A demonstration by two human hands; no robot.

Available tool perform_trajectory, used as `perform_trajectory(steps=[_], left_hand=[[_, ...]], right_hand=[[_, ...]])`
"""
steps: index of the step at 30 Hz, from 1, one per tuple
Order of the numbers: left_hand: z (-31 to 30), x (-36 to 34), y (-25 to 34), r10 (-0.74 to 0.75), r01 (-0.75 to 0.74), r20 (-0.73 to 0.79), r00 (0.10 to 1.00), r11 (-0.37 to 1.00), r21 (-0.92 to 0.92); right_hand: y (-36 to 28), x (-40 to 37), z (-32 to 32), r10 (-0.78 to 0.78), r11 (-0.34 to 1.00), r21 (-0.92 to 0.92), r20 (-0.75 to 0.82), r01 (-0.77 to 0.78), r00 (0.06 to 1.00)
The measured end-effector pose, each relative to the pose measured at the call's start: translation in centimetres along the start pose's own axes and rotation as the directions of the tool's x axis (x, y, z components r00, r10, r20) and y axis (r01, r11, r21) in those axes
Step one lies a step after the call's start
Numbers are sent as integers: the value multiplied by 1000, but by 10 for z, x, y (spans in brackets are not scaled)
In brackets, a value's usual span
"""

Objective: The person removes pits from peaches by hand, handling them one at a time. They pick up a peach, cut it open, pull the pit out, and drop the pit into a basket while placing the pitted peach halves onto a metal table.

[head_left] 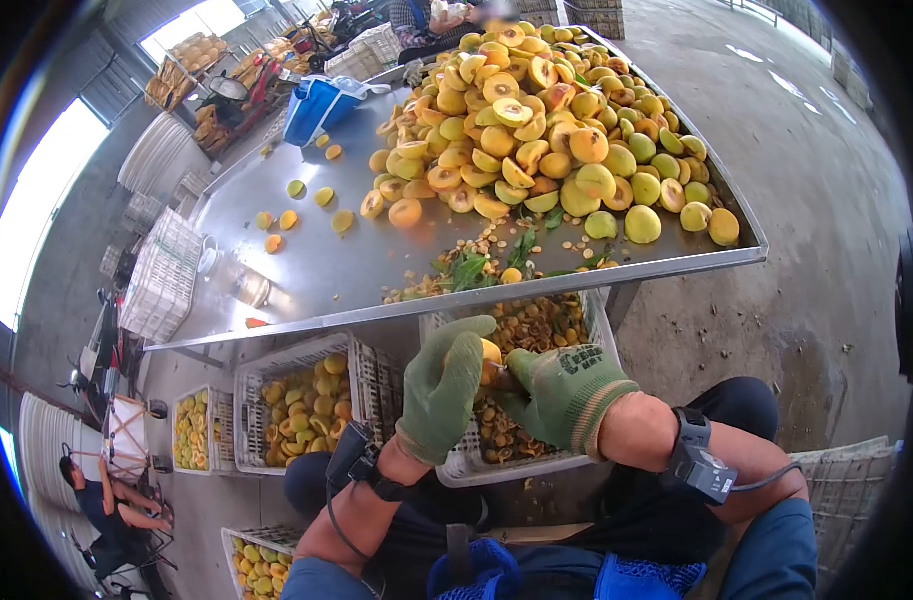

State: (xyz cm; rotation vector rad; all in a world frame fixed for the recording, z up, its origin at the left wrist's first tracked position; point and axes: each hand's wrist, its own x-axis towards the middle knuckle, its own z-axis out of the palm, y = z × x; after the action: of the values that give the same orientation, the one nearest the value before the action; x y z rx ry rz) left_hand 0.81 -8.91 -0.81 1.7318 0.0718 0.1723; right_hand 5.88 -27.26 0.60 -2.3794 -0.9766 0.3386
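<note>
My left hand (445,388), in a green glove, is closed round an orange-yellow fruit piece (491,362). My right hand (567,390), gloved too, has its fingers pressed in at the right side of that fruit; whether it also grips a small tool is hidden. Both hands are over a white crate (605,330) of pits and peach scraps, just below the near edge of the metal table (357,270). A big heap of halved and whole peaches (517,130) lies on the table, with leaves (469,270) and loose pits near its edge.
A blue-and-white bag (315,108) and a clear jar (239,278) rest on the table. Crates of peaches (307,405) stand below left, with stacked white crates (163,275) beyond. One person (112,500) sits at lower left, another (427,22) behind the table.
</note>
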Motion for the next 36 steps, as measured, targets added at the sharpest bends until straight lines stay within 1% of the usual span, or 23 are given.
perform_trajectory(steps=[2, 5, 8, 9, 11, 14, 15, 17, 18, 19, 21, 22, 23, 24, 26, 27, 28, 29, 31, 33, 36], left_hand=[[3, -1, 4, -88, 88, -10, 996, 996, -16], [-4, 9, -10, -8, 9, -5, 1000, 992, 129], [-26, 17, -23, -74, 70, 45, 996, 993, 91], [-31, 17, -25, -115, 113, 48, 992, 993, 35], [-42, 18, -27, -192, 197, 63, 979, 977, -76], [-70, 16, -47, -227, 223, -21, 974, 967, -123], [-102, 16, -56, -146, 146, -73, 987, 989, -5], [-165, 19, -74, 19, 26, -173, 985, 967, 254], [-194, 19, -64, 31, 39, -197, 980, 939, 343], [-223, 20, -55, 43, 57, -221, 974, 902, 428], [-290, 21, -72, -59, 235, -317, 947, 799, 553], [-310, 19, -79, -223, 423, -443, 869, 799, 428], [-330, 12, -88, -219, 453, -425, 878, 665, 593], [-349, 3, -100, -223, 461, -405, 886, 501, 732], [-380, -5, -159, -230, 389, -345, 910, 184, 903], [-393, -7, -211, -231, 323, -303, 925, 51, 945], [-396, -8, -245, -238, 245, -257, 937, -81, 966], [-392, -10, -268, -272, 205, -237, 933, -142, 968], [-381, -14, -306, -367, 192, -244, 898, -172, 966], [-375, -25, -330, -430, 195, -254, 866, -176, 965], [-373, -38, -337, -451, 221, -258, 855, -135, 966]], right_hand=[[-1, -1, 3, 20, 999, -25, -27, -20, 999], [6, 2, 9, 3, 986, -162, -185, -33, 983], [6, 1, -6, 29, 997, -58, -260, -46, 965], [8, 1, -2, 37, 998, -38, -290, -50, 956], [11, -1, -3, 59, 997, -42, -238, -71, 970], [13, -3, -5, 65, 998, -3, -198, -67, 978], [10, -5, -8, 66, 998, 4, -173, -66, 983], [3, -9, -9, 61, 998, 36, -121, -57, 991], [0, -12, -10, 61, 997, 57, -101, -56, 993], [-1, -14, -10, 71, 995, 74, -85, -64, 994], [0, -18, -6, 52, 994, 101, -39, -48, 998], [2, -18, -3, 45, 992, 114, -15, -43, 999], [4, -15, 1, 55, 997, 56, 17, -56, 998], [6, -13, 5, 83, 995, 43, 40, -84, 996], [10, -7, 11, 146, 989, 8, 84, -147, 986], [10, -2, 12, 205, 979, -17, 132, -204, 970], [11, 3, 15, 217, 976, -35, 146, -214, 965], [13, 8, 18, 230, 973, -53, 160, -225, 960], [17, 17, 28, 282, 959, -78, 192, -272, 940], [22, 29, 37, 348, 937, -98, 226, -334, 910], [17, 41, 37, 310, 950, -52, 264, -308, 913]])
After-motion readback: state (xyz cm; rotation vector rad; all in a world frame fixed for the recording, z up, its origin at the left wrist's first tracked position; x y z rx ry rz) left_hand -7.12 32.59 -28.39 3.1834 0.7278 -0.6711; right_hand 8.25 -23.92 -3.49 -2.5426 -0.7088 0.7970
